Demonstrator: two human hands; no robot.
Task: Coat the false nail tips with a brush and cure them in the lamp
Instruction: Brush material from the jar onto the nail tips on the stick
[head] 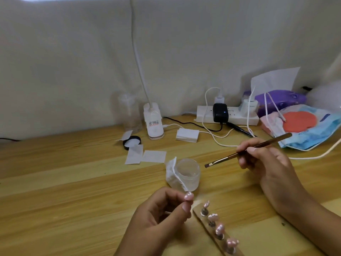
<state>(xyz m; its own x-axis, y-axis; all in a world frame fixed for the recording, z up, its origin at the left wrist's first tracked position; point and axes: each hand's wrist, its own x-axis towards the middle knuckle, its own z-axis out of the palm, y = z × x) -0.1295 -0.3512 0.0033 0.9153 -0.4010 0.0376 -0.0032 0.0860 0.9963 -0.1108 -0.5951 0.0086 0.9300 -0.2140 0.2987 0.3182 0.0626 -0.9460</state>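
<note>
Left hand (162, 218) pinches one nail tip (189, 196) raised for access, right hand (265, 163) grips brush (247, 150) pen-style, bristles beside the jar (186, 174) between both, likely for loading; remaining tips (213, 217) wait on rack (202, 219) by left hand.

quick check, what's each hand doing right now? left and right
left hand: fingers pinch a pink nail tip.
right hand: fingers grip the brush, bristles in the air.

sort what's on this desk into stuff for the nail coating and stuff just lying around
In use: brush in right hand, nail tip in left hand, stand of nail tips, clear jar.
Lying about: power strip, purple tissue pack, blue packet, spray bottle.
</note>
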